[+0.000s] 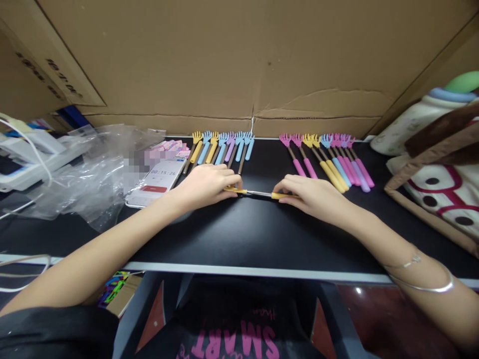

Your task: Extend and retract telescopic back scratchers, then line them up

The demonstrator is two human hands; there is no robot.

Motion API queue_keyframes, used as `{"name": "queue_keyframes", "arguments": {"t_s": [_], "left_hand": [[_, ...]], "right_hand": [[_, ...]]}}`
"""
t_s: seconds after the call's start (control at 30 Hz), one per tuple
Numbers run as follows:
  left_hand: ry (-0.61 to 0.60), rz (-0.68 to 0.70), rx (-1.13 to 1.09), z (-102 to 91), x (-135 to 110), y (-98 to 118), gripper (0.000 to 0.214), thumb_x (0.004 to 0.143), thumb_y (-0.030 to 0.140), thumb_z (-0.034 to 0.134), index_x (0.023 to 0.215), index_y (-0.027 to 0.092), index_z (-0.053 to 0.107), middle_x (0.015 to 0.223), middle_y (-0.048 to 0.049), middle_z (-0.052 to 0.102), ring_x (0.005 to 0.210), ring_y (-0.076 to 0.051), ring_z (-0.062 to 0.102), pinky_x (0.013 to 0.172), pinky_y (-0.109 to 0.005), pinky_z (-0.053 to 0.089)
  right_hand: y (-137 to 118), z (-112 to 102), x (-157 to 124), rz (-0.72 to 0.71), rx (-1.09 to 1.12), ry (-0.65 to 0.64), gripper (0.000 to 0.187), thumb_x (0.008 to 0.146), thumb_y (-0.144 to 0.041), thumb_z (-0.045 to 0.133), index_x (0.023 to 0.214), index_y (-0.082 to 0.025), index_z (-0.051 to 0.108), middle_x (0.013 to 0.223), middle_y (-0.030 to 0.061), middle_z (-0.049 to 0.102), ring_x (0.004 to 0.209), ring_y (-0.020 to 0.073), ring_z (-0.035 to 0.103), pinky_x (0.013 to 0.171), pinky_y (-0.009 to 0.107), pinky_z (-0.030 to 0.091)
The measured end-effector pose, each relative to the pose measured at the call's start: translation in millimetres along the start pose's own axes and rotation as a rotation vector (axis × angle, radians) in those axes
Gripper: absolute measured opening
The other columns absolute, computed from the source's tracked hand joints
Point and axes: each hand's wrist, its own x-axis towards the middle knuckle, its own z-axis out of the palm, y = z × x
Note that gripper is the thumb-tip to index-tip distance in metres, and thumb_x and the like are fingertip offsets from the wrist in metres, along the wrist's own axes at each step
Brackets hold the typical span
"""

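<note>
A yellow back scratcher (258, 193) with a thin metal shaft lies across the black table (239, 234), held at both ends. My left hand (205, 184) is closed on its claw end, my right hand (312, 195) is closed on its yellow handle. Behind my left hand lies a row of several yellow, blue and purple scratchers (220, 147). Behind my right hand lies a second row of pink, yellow and blue scratchers (331, 159).
A phone (157, 182) showing a timer lies left of my left hand, beside crumpled clear plastic bags (93, 169). A cardboard wall (239, 65) closes the back. A brown-trimmed bag (437, 189) stands at the right.
</note>
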Motion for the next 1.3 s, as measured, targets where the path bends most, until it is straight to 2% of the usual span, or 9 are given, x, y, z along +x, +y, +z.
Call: {"name": "queue_keyframes", "arguments": {"t_s": [0.17,0.3,0.47,0.6,0.83,1.0,1.2,1.3], "left_hand": [[0.016,0.026,-0.018,4.8,2,5,0.017,0.089,0.037,0.055,0.095,0.022,0.063,0.09,-0.0009,0.066,0.086,-0.015,0.058,0.069,-0.023,0.04],[0.048,0.034,0.003,3.8,2,5,0.021,0.089,0.039,0.054,0.096,0.022,0.063,0.092,-0.0018,0.066,0.09,-0.016,0.057,0.07,-0.023,0.041],[0.075,0.048,0.035,-2.3,1,6,0.018,0.089,0.036,0.056,0.099,0.022,0.063,0.098,-0.0031,0.066,0.095,-0.016,0.056,0.072,-0.023,0.043],[0.066,0.045,0.093,-3.1,1,3,0.016,0.089,0.03,0.055,0.102,0.022,0.061,0.103,-0.0031,0.063,0.098,-0.017,0.055,0.075,-0.025,0.043],[0.014,-0.031,0.02,8.0,-1,-15,0.018,0.093,0.02,0.045,0.096,0.021,0.063,0.092,-0.0017,0.063,0.092,-0.016,0.057,0.073,-0.024,0.043],[0.01,-0.051,-0.034,12.4,1,-19,0.022,0.093,0.023,0.044,0.097,0.02,0.065,0.092,-0.0027,0.066,0.089,-0.016,0.058,0.076,-0.024,0.044],[-0.007,-0.048,-0.001,11.2,2,-22,0.023,0.092,0.027,0.045,0.097,0.022,0.067,0.093,-0.0016,0.068,0.088,-0.016,0.061,0.074,-0.023,0.044],[-0.032,-0.041,0.026,9.2,2,-22,0.021,0.091,0.028,0.048,0.098,0.023,0.067,0.094,-0.001,0.069,0.088,-0.015,0.063,0.073,-0.023,0.043]], "right_hand": [[-13,0,2,-0.082,0.109,-0.05,0.023,0.094,-0.032,0.04,0.111,-0.025,0.055,0.099,0.0022,0.063,0.085,0.0136,0.061,0.069,0.024,0.041],[-18,-3,-1,-0.098,0.084,-0.075,0.024,0.094,-0.03,0.039,0.111,-0.026,0.055,0.1,0.0017,0.064,0.082,0.0133,0.061,0.065,0.023,0.041],[-13,-11,-6,-0.084,0.043,-0.102,0.024,0.089,-0.025,0.043,0.109,-0.026,0.056,0.096,0.0009,0.065,0.071,0.0122,0.061,0.061,0.024,0.039],[-7,-17,-9,-0.023,0.018,-0.128,0.023,0.086,-0.025,0.046,0.106,-0.027,0.057,0.085,-0.0011,0.065,0.061,0.0108,0.057,0.055,0.022,0.036],[4,-20,-12,0.059,-0.014,-0.16,0.021,0.086,-0.026,0.047,0.104,-0.025,0.057,0.079,-0.0014,0.063,0.058,0.0099,0.055,0.053,0.021,0.036],[4,-9,-7,0.092,-0.073,-0.087,0.02,0.088,-0.027,0.046,0.102,-0.023,0.059,0.085,0.0019,0.065,0.07,0.0135,0.06,0.059,0.024,0.041],[12,-13,-4,-0.027,-0.111,0.027,0.03,0.092,-0.036,0.041,0.107,-0.021,0.064,0.098,0.0087,0.065,0.097,0.0229,0.055,0.08,0.037,0.045],[23,-19,-10,-0.093,-0.023,0.008,0.036,0.089,-0.043,0.048,0.118,-0.025,0.06,0.117,0.0087,0.062,0.111,0.0254,0.051,0.093,0.045,0.042]]}}
